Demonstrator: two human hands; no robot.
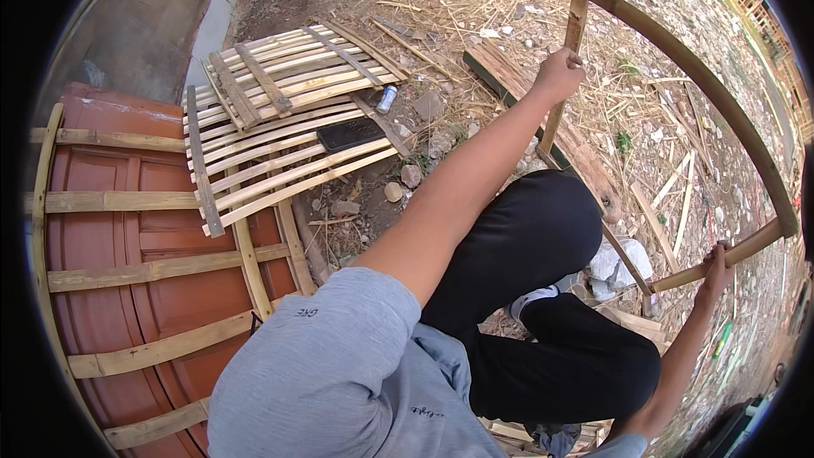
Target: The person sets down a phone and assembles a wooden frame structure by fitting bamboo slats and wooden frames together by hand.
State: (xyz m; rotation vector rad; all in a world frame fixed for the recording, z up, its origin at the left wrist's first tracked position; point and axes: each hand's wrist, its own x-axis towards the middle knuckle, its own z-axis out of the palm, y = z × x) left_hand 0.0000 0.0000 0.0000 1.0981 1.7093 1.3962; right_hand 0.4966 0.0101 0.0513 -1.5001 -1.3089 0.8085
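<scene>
Both my hands hold a bow saw [729, 89] with a curved wooden or bamboo back. My left hand [560, 76] is closed around its upright wooden end piece, at the far side. Nearer me and to the right, my right hand [717, 270] grips the other end piece. A thin, straight strip, which looks like the blade [626, 261], runs between the lower ends of the two pieces, in front of my knees. Part of it is hidden behind my knee. Beneath the saw lies a thick brown wooden beam [581, 157], close to the strip.
At left, slatted wooden panels [297, 55] lie stacked, with a black phone [350, 135] and a small bottle [387, 100] on or beside them. A bamboo lattice [127, 202] rests over a reddish-brown door [93, 174]. Stones [619, 263], straw and wood scraps [657, 216] cover the ground.
</scene>
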